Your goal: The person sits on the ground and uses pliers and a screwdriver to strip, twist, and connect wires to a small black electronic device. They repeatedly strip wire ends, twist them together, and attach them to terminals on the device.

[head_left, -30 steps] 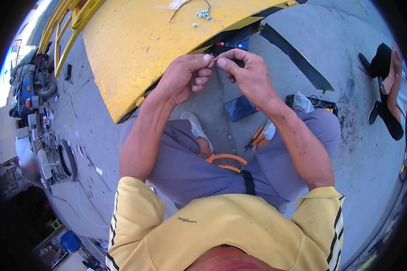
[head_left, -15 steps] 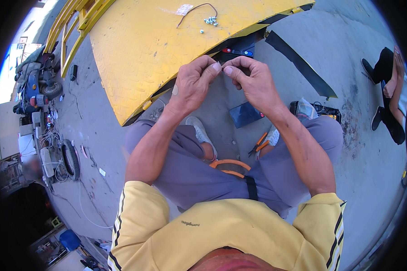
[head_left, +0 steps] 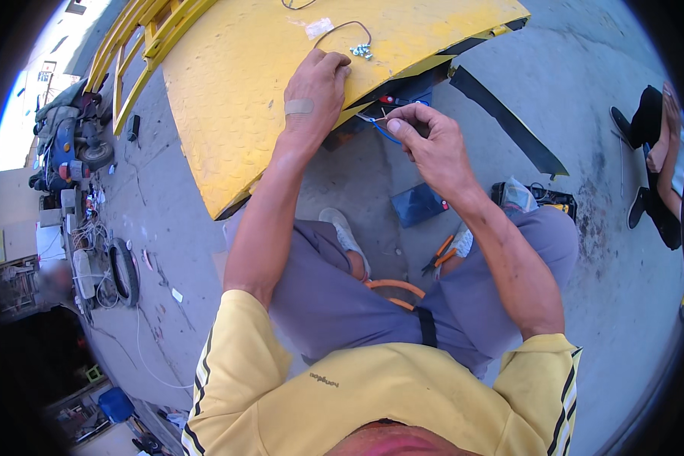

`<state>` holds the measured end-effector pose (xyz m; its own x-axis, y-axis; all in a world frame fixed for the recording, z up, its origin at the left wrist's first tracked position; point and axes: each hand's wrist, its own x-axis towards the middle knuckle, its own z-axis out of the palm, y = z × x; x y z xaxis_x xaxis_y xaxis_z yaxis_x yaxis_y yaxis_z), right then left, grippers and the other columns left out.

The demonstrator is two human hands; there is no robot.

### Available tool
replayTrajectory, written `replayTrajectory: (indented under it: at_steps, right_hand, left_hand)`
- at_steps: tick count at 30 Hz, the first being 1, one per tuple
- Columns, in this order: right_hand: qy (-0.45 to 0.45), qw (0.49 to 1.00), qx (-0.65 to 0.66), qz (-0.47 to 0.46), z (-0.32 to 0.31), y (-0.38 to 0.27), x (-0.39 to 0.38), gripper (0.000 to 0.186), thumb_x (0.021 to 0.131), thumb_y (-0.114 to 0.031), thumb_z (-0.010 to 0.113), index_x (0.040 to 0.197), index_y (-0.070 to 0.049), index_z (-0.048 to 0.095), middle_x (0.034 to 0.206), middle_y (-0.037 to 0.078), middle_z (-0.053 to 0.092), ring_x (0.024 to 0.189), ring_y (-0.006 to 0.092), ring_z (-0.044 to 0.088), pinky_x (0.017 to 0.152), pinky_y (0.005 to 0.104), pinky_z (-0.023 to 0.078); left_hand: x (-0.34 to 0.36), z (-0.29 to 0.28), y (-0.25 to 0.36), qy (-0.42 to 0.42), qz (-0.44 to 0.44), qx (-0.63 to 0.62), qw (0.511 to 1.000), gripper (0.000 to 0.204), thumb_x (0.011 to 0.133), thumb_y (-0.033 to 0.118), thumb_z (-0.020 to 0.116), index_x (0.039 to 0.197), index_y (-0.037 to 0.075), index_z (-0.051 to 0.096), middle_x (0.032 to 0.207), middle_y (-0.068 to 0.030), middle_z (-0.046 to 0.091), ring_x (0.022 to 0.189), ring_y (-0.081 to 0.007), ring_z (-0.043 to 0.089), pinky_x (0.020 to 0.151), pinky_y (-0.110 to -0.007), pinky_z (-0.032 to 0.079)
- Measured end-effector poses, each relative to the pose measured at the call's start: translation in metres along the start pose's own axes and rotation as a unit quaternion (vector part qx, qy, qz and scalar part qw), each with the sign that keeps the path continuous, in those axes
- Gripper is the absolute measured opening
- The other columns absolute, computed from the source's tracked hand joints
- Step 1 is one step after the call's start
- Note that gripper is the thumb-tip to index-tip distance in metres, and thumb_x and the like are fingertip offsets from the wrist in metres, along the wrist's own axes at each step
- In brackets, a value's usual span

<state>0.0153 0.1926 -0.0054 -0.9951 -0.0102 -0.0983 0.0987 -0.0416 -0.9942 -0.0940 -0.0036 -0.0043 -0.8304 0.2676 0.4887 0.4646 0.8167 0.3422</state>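
Observation:
My left hand (head_left: 317,90), with a plaster near the wrist, reaches over the yellow metal plate (head_left: 243,91). Its fingers are bent together and come down beside a small pile of silvery screws (head_left: 362,51); whatever lies under the fingertips is hidden. My right hand (head_left: 435,148) is in the air just off the plate's near edge, thumb and forefinger pinched on a thin brownish wire end. A blue wire (head_left: 385,133) curves close below those fingertips. Past the screws lies a bent brown wire (head_left: 342,27), with a whitish scrap (head_left: 318,29) beside it.
Between my feet are a dark blue flat box (head_left: 419,205), orange-handled pliers (head_left: 438,254) and an orange curved handle (head_left: 397,287). A black strip (head_left: 509,121) slants from the plate's right side. An open tool case (head_left: 555,199) sits by my right knee. Another person crouches far right.
My left hand has parted from the right one and moved up over the plate to the screws. The right hand stays near its place, lower, still pinching. The view has shifted slightly.

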Motion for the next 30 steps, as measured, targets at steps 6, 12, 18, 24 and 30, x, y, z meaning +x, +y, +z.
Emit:
replayTrajectory:
  at_steps: [6, 12, 18, 24, 30]
  right_hand:
    - [0.022, 1.0, -0.002, -0.006, -0.009, 0.003, 0.007, 0.019, 0.098, -0.015, 0.07, 0.107, 0.002, 0.073, 0.083, 0.0, 0.068, 0.076, 0.0062, 0.057, 0.069, 0.0258, 0.048]
    - [0.005, 0.998, 0.052, 0.017, -0.008, 0.005, 0.007, 0.02, 0.098, -0.016, 0.072, 0.107, 0.002, 0.073, 0.083, 0.0, 0.07, 0.076, 0.0057, 0.058, 0.068, 0.0249, 0.049]
    - [-0.008, 0.998, 0.055, 0.016, -0.003, 0.002, 0.005, 0.02, 0.098, -0.017, 0.073, 0.108, 0.001, 0.073, 0.083, 0.0, 0.069, 0.075, 0.0055, 0.058, 0.067, 0.0246, 0.049]
    - [-0.018, 0.999, 0.025, -0.007, -0.002, 0.007, 0.004, 0.021, 0.098, -0.017, 0.073, 0.107, 0.001, 0.074, 0.086, 0.001, 0.07, 0.076, 0.006, 0.058, 0.067, 0.0246, 0.049]
    - [-0.025, 1.0, 0.009, -0.002, -0.003, 0.006, 0.004, 0.021, 0.097, -0.017, 0.073, 0.106, 0.001, 0.075, 0.086, 0.002, 0.071, 0.076, 0.0063, 0.059, 0.067, 0.0251, 0.05]
  left_hand:
    - [-0.006, -0.004, 0.02, -0.018, -0.02, -0.099, 0.995, 0.013, 0.099, 0.011, 0.07, 0.106, 0.001, 0.072, 0.098, -0.0116, 0.074, 0.084, -0.0231, 0.071, 0.076, -0.034, 0.056]
    - [-0.032, -0.027, 0.041, -0.171, -0.24, -0.445, 0.846, 0.02, 0.097, 0.007, 0.074, 0.115, -0.002, 0.075, 0.093, -0.0046, 0.076, 0.08, -0.0101, 0.068, 0.074, -0.025, 0.057]
    - [-0.037, -0.032, 0.037, -0.18, -0.256, -0.507, 0.803, 0.019, 0.097, 0.004, 0.072, 0.115, -0.002, 0.075, 0.092, -0.0068, 0.076, 0.08, -0.011, 0.068, 0.075, -0.026, 0.058]
    - [-0.04, -0.032, 0.037, -0.185, -0.225, -0.499, 0.816, 0.017, 0.097, 0.0, 0.072, 0.113, -0.002, 0.074, 0.094, -0.0074, 0.076, 0.08, -0.0114, 0.069, 0.075, -0.026, 0.058]
    - [-0.038, -0.036, 0.04, -0.184, -0.219, -0.48, 0.829, 0.017, 0.096, -0.001, 0.072, 0.113, -0.003, 0.073, 0.096, -0.0078, 0.076, 0.081, -0.0111, 0.068, 0.075, -0.026, 0.058]
